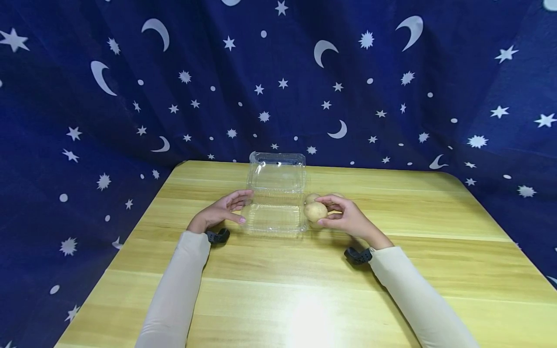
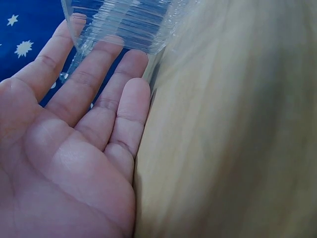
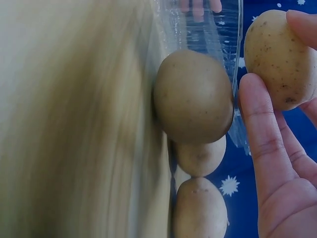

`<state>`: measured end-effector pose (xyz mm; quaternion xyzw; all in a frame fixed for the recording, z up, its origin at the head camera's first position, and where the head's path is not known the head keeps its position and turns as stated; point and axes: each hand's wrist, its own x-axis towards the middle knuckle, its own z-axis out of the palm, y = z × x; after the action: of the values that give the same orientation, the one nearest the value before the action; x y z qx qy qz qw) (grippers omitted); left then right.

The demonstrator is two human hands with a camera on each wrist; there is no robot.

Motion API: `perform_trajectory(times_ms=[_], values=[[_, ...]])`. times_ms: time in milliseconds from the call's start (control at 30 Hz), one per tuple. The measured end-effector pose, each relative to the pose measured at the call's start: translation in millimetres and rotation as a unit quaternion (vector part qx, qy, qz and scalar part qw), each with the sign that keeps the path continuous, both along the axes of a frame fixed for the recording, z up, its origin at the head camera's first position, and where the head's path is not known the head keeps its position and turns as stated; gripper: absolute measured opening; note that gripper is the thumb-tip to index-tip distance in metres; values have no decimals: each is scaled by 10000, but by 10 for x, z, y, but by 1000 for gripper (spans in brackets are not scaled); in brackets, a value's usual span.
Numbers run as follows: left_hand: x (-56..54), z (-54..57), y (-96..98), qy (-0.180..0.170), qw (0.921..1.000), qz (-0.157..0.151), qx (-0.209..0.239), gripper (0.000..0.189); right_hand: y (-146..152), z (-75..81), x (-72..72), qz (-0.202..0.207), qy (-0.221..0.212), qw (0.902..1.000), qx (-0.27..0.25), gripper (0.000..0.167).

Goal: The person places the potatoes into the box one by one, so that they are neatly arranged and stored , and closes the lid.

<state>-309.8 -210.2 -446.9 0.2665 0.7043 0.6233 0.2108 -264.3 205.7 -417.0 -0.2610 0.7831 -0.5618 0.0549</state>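
Observation:
A clear plastic clamshell box [image 1: 275, 231] stands with its lid [image 1: 277, 171] raised at the back. My left hand [image 1: 222, 208] is at the box's left side, palm toward it; in the left wrist view its straight fingertips [image 2: 134, 91] are right at the ribbed plastic wall. My right hand [image 1: 348, 220] pinches a potato [image 1: 315, 211] between thumb and fingers, beside the box's right edge. In the right wrist view this potato [image 3: 280, 59] is raised above the others, its skin pale and speckled. Nothing shows inside the box.
More potatoes lie on the wooden table [image 1: 261, 280] right of the box: a near one [image 3: 193, 96], another behind it [image 3: 202, 156] and one further along [image 3: 200, 208]. In the head view the right hand partly hides them. A blue curtain [image 1: 278, 111] hangs behind the table.

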Motion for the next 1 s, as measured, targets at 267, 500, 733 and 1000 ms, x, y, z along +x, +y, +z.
perform_trajectory(times_ms=[267,500,733,1000], values=[[6,0,-2,-14,10000,-21,38,98,-71,19,-11,150,79,9998,-132,54],[7,9,3,-48,10000,4,59,99,-126,19,-37,183,65,9997,-179,55],[1,-5,2,-44,10000,13,58,98,-198,57,-63,127,25,9999,-99,57],[2,-5,-1,-20,10000,27,39,98,-268,98,-83,61,-59,10000,39,58]])
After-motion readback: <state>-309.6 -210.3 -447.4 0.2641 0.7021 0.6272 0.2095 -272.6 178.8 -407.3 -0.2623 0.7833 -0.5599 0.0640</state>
